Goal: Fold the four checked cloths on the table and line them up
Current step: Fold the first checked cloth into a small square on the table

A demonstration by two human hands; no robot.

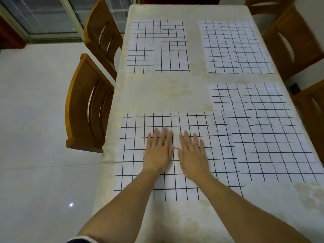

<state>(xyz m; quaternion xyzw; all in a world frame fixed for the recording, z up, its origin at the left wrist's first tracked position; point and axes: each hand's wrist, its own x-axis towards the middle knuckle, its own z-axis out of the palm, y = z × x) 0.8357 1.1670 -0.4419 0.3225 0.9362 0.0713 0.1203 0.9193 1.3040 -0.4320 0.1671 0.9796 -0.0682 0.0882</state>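
Several white cloths with black checks lie flat on the table. The near left cloth point(136, 155) lies under both my hands and its right edge overlaps the near right cloth point(266, 134). My left hand point(158, 151) and my right hand point(192, 153) rest flat on it side by side, fingers straight, thumbs almost touching at its middle crease. The far left cloth point(157, 47) and the far right cloth point(236, 48) lie spread out and apart from each other.
The table point(184, 90) wears a cream patterned cover. Two wooden chairs point(87, 106) stand along its left side and more chairs point(294, 41) along its right. A pale tiled floor lies to the left, with a glass door at the back.
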